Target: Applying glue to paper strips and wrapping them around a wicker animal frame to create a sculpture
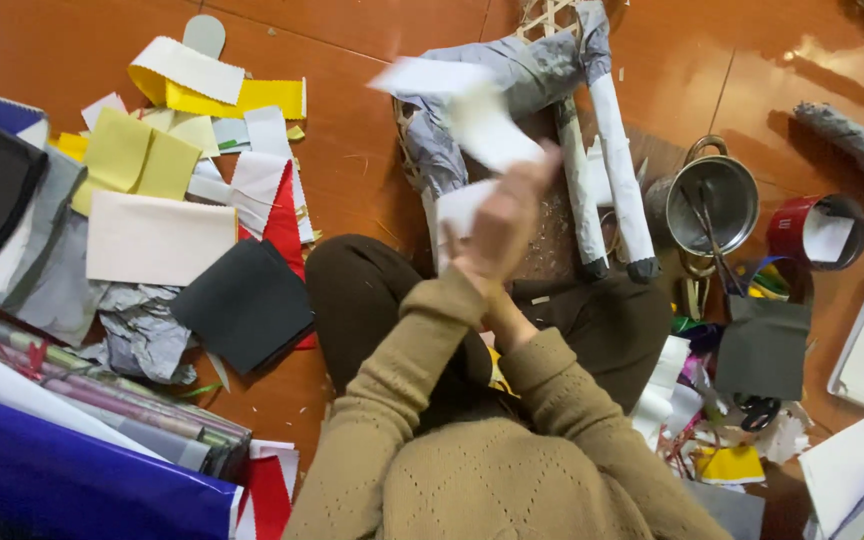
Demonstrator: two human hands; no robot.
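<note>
I sit on a brown tiled floor with both arms in tan knitted sleeves raised before me. My left hand (507,215) is blurred and closed on a white paper piece (482,115) that flaps up and to the left. A second white sheet (457,210) shows just behind the hands. Of my right hand (499,312) only the wrist shows, tucked under the left hand, and its fingers are hidden. Beyond the hands lies a woven frame wrapped in grey and white paper (592,150).
Yellow, white, red and black paper sheets (162,180) are strewn at the left, with paper rolls (82,390) and a blue sheet (62,480) below. At the right stand a metal pot (717,200), a red cup (817,230), a dark grey sheet (762,345) and scraps.
</note>
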